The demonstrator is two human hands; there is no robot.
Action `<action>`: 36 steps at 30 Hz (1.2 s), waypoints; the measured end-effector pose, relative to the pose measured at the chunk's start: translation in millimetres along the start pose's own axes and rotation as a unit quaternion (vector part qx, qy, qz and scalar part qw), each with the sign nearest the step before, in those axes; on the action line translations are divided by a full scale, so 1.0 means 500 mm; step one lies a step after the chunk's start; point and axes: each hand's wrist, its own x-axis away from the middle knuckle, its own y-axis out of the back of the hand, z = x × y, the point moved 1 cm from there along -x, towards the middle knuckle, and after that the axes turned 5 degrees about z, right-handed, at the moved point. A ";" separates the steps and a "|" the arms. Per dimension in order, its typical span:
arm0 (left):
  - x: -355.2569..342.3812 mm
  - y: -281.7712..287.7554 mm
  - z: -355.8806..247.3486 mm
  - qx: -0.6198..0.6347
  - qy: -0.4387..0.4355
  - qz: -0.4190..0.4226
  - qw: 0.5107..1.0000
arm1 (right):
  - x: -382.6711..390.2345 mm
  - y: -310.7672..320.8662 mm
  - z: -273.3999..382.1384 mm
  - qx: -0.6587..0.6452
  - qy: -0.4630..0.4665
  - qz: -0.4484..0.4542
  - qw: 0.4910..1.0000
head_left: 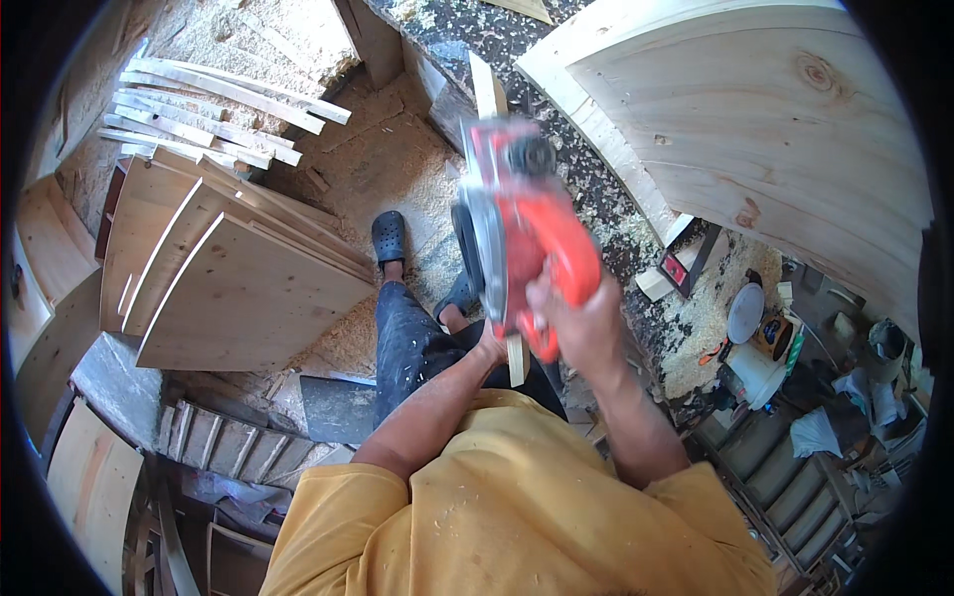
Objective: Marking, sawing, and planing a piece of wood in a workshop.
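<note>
My right hand (578,310) is wrapped round the rear handle of a red electric hand planer (512,223), whose body is slightly blurred. Beneath the planer runs a narrow wooden strip (487,87), showing beyond its front and again at the near end by my body. My left hand (493,343) is closed at that near end of the strip, low beside the planer's back; the planer hides part of its fingers. The strip lies along the edge of a dark workbench (621,214) scattered with wood shavings.
Wide wooden panels (755,129) stand on the bench at right, near a small red-and-black tool (676,268). A white tub (752,372) sits among clutter at far right. Cut boards (258,298) and a pile of strips (204,109) lie left. Sawdust covers the floor (348,169).
</note>
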 end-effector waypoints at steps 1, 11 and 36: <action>0.003 -0.005 0.002 -0.022 -0.006 0.000 1.000 | 0.020 0.003 -0.019 -0.001 -0.001 -0.001 1.000; -0.005 -0.015 -0.023 -0.096 -0.001 0.053 0.994 | -0.132 -0.012 0.069 0.041 0.066 0.001 0.997; 0.321 -0.296 -0.538 -0.847 -0.283 -0.092 0.441 | 0.325 0.235 -0.010 -0.044 -0.031 -0.155 0.987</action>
